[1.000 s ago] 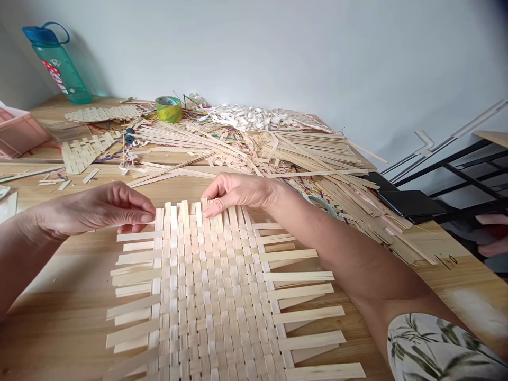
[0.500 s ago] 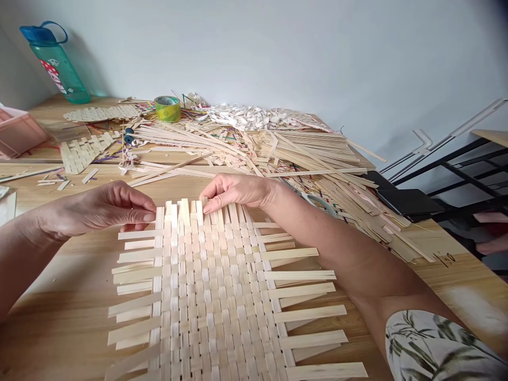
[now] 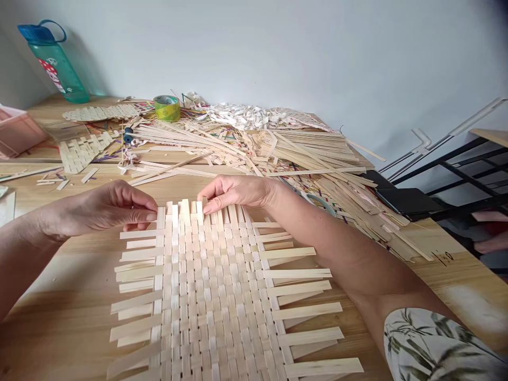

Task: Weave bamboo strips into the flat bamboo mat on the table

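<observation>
A pale mat woven from flat wood strips (image 3: pixel 214 296) reaches from the middle of the view down to the bottom edge, with loose strip ends sticking out on both sides. At its far left corner, my left hand (image 3: pixel 109 209) pinches the edge strip between thumb and fingers. My right hand (image 3: pixel 236 193) grips the far edge near the middle, thumb on top and fingers behind. The fingertips behind the mat are partly hidden. Short strip ends stand up along the far edge between the two hands.
Behind lie bundles of loose strips (image 3: pixel 313 151), curled white shavings (image 3: pixel 250 115), a tape roll (image 3: pixel 166 108) and small woven pieces (image 3: pixel 85 151). Scissors (image 3: pixel 321 203) lie beyond my right forearm. A teal bottle (image 3: pixel 59 69) and a pink bin (image 3: pixel 19 132) stand at the left.
The mat's left edge has shifted very slightly to the right, and its right-hand strip ends slightly left. Both hands keep the same grip.
</observation>
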`<state>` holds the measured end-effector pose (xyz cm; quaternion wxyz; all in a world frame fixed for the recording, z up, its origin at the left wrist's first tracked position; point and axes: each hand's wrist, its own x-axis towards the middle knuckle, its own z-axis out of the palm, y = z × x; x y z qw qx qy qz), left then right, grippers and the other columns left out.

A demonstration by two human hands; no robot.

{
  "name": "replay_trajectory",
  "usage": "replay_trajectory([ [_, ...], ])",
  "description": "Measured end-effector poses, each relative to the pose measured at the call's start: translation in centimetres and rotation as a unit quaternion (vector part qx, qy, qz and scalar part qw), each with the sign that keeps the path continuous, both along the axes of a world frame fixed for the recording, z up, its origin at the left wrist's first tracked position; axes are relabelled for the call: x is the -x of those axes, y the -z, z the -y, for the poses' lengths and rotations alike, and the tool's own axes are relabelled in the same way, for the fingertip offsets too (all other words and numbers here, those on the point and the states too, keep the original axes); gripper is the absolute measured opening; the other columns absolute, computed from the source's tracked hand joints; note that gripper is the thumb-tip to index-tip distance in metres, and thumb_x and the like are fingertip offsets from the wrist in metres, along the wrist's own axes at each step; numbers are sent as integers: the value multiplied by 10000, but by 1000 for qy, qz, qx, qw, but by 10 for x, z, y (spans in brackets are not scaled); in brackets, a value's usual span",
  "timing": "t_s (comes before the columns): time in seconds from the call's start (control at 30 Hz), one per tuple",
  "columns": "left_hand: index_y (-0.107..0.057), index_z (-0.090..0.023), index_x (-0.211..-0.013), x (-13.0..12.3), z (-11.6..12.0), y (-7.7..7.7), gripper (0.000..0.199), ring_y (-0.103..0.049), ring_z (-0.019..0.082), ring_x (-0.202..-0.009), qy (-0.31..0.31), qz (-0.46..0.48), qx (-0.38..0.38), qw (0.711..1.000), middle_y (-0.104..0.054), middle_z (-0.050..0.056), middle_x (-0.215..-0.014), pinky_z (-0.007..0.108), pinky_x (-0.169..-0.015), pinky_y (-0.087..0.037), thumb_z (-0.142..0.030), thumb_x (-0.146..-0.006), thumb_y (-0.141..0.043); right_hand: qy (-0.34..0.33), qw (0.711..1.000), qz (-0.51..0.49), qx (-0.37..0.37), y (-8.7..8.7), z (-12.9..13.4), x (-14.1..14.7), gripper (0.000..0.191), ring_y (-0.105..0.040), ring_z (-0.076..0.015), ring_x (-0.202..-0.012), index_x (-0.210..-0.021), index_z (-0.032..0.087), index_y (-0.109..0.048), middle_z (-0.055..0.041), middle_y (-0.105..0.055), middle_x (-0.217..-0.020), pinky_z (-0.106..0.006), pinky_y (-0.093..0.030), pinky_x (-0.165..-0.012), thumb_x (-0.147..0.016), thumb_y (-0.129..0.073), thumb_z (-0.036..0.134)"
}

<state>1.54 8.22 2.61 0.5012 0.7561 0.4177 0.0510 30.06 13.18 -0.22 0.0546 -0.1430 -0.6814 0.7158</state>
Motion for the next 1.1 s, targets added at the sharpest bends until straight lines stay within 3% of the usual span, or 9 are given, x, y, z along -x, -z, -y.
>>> replay_trajectory([
  [0.17, -657, -142, -667, 0, 0, 1, 381, -413, 103, -562, 5, 0, -5, 1000, -472, -8, -596, 180, -515, -372, -446, -883, -583, 0, 1000, 8, -15, -1, 0, -1, 165, -591, -78, -646, -868, 113, -716, -20, -692, -760, -196, -473, -653, -873, -685, 274],
  [0.37, -627, -143, -659, 0, -1, 2, 388, -405, 95, -565, 7, 12, 7, 1000, -464, -13, -607, 175, -517, -378, -444, -900, -582, 14, 999, 0, -45, -5, 2, -1, 240, -607, -96, -716, -863, 113, -735, -32, -706, -797, -236, -480, -798, -918, -651, 330],
  [0.57, -667, -148, -707, 2, 0, 4, 376, -414, 95, -559, 9, 19, 16, 1000, -470, -16, -601, 177, -512, -375, -455, -904, -573, 1, 998, 3, -68, -8, 4, 1, 247, -599, -90, -712, -839, 105, -725, -30, -701, -798, -237, -466, -804, -947, -616, 299],
  [0.77, -631, -154, -659, 4, 0, 4, 408, -381, 95, -560, 12, -5, 9, 1000, -422, -24, -592, 182, -510, -348, -469, -905, -551, 17, 990, 41, -136, -11, -2, -2, 229, -589, -82, -733, -875, 99, -719, -29, -699, -804, -219, -445, -751, -929, -638, 306],
  [0.9, -621, -158, -652, 3, -2, 3, 384, -392, 98, -570, 3, -18, 1, 1000, -437, -22, -598, 183, -518, -354, -439, -904, -548, 40, 993, 56, -96, -10, -4, -6, 234, -631, -98, -732, -943, 106, -693, -33, -714, -807, -226, -465, -717, -824, -747, 300],
  [1.1, -624, -158, -639, 5, -3, 1, 391, -403, 101, -564, 9, -9, 29, 1000, -454, -15, -598, 194, -529, -372, -449, -894, -567, 97, 991, 66, -72, -9, 0, -2, 239, -617, -80, -650, -853, 117, -658, -8, -709, -749, -206, -456, -641, -719, -810, 242],
])
